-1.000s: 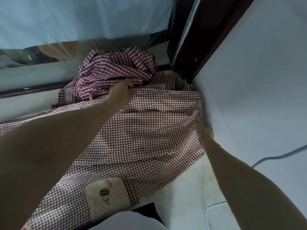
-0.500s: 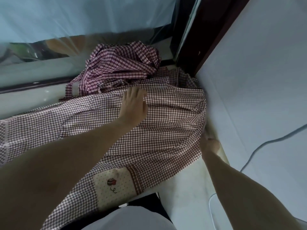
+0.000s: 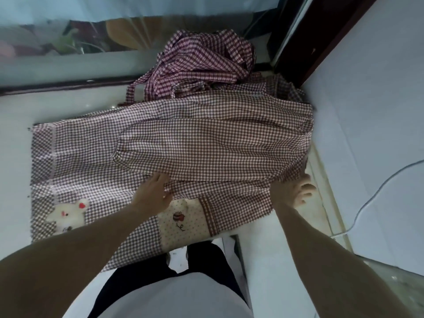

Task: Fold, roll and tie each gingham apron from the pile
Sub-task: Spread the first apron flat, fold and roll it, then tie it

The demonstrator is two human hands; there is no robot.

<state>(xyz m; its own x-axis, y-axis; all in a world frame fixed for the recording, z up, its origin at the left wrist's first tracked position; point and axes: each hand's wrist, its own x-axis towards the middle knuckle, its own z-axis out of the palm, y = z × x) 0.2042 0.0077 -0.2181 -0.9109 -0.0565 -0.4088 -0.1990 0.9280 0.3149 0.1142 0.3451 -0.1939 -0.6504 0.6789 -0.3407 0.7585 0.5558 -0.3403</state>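
on the far left, the white bench (image 3: 75,106) carries the gingham apron (image 3: 206,143), spread out flat and reaching across most of the surface toward the wall on the right. near the apron's left edge a cream bear patch (image 3: 66,214) with a red bow is sewn onto the check cloth. moving right, an upper layer of the apron is folded over the lower one, its loose edge running along the middle of the cloth.

the left hand (image 3: 153,193) lies on the apron just at that folded edge, its fingers (image 3: 158,179) held straight and close together, flat against the cloth and gripping nothing. just right of and below this hand sits a cream dotted pocket (image 3: 183,221) with a small embroidered motif and a brown check border.

behind the spread apron, at the back of the bench, a crumpled pile of aprons (image 3: 202,63) in a darker check rests against the window.

further right, the right hand (image 3: 291,191) is at the apron's right edge, touching the folded layer's corner; its fingers (image 3: 306,188) look loosely spread, blurred, and whether they pinch the cloth cannot be told. on the far right a thin white cable (image 3: 376,191) runs over the pale wall.
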